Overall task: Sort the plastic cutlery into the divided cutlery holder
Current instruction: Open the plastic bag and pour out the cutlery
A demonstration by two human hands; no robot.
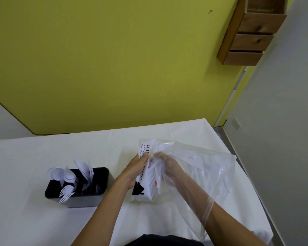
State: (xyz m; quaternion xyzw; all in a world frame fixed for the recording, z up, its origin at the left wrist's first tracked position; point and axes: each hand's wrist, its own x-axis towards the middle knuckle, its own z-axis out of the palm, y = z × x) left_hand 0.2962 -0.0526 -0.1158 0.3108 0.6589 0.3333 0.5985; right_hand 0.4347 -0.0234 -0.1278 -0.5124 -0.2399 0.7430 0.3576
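Note:
A black divided cutlery holder (89, 196) stands on the white table at the left, with white plastic spoons (58, 174), forks (66, 193) and knives (85, 168) standing upright in it. To its right lies a clear plastic bag (206, 167) with printed black lettering, holding white cutlery (154, 176). My left hand (134, 170) grips the bag's printed edge from outside. My right hand (164, 163) is inside the bag up to the forearm, fingers closed around white pieces whose type I cannot make out.
The white table (34, 157) runs to a far edge against a yellow-green wall and a right edge near a grey floor strip. A wooden wall shelf (251, 32) hangs at the upper right. A dark garment shows at the bottom edge.

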